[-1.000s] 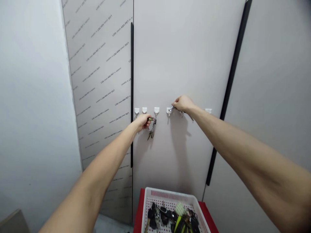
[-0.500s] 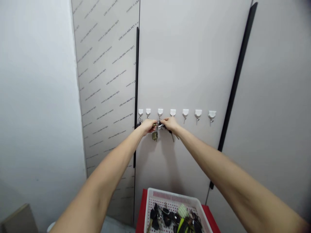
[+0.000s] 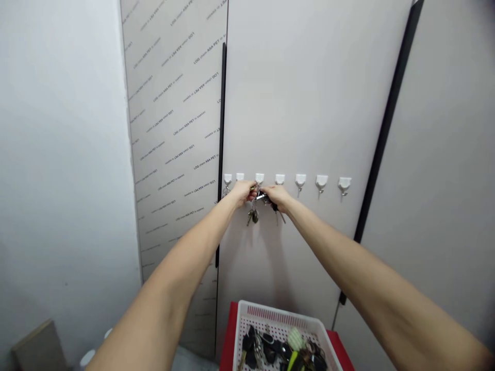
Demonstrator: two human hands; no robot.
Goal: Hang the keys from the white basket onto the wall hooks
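Observation:
A row of several white hooks (image 3: 300, 180) is stuck on a grey cabinet door (image 3: 301, 103). My left hand (image 3: 242, 192) is closed on a bunch of keys (image 3: 253, 213) that dangles just below the third hook (image 3: 259, 178). My right hand (image 3: 276, 197) is closed too, pinching the same bunch at its ring from the right; a dark key sticks out under it. Both hands meet under that hook. The leftmost hook (image 3: 228, 179) has keys hanging from it.
A white perforated basket (image 3: 247, 314) with several key bunches sits on a red surface (image 3: 231, 335) below. A film-covered panel (image 3: 174, 129) stands at the left, with black vertical handles (image 3: 221, 129) beside it. A white wall lies further left.
My right hand moved left from the fourth hook and joined my left hand at the key bunch. The bunch has risen slightly toward the third hook. The view shifted a little.

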